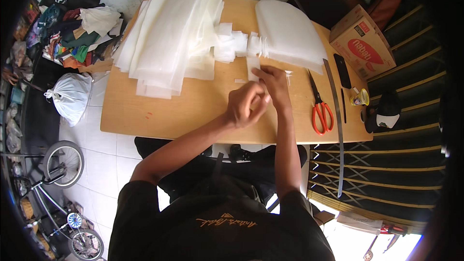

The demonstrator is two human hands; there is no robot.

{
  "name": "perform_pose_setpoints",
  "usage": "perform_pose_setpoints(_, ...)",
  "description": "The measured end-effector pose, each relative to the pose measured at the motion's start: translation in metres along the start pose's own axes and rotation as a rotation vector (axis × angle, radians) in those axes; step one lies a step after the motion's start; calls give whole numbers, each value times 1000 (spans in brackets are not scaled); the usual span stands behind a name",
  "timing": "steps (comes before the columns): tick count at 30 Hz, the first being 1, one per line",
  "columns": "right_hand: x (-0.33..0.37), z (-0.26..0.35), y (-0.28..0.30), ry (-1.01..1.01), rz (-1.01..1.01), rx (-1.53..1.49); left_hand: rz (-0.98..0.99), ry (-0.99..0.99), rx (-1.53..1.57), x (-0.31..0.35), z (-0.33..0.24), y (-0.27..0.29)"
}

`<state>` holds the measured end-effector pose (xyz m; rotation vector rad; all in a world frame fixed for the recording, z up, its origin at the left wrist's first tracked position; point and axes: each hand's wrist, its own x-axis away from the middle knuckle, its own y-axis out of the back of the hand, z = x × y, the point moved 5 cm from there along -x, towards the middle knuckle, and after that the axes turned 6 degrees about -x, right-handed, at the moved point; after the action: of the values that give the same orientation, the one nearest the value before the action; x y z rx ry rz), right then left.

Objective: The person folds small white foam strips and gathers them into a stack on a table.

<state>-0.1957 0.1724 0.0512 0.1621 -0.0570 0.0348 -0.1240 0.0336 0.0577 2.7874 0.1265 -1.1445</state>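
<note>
My right hand (275, 87) has its fingertips on a small translucent white strip (252, 64) near the middle of the table. Just left of it and closer to me, my left hand (245, 105) is raised with curled fingers; whatever they may hold cannot be made out. Beyond the strip lie small piles of cut white pieces (231, 44). Long translucent white sheets (164, 38) overlap in a stack at the left, and another stack of white sheets (289, 31) sits at the right. A narrow white scrap (239, 81) rests beside my hands.
On the wooden table (130, 118), orange-handled scissors (320, 111), a long metal ruler (337, 116), a black phone (341, 70) and a small yellow-rimmed tub (360, 97) lie to the right. A cardboard box (362, 43) stands past the right edge. A white bag (70, 97) is on the left.
</note>
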Motion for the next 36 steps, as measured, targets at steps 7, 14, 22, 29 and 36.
perform_pose_setpoints(7,-35,-2,-31,-51,-74,159,-27,-381,-117,2,-11,2)
perform_pose_setpoints(14,11,13,-44,94,39,48,-26,-515,-145,10,-11,3)
perform_pose_setpoints(22,2,12,-80,-63,-11,182,-160,-440,-165,8,-23,26)
perform_pose_setpoints(29,7,25,-97,-7,-49,500,-160,-155,-198,33,-35,53)
perform_pose_setpoints(36,12,4,-95,276,-219,566,-315,-559,-369,-29,-188,206)
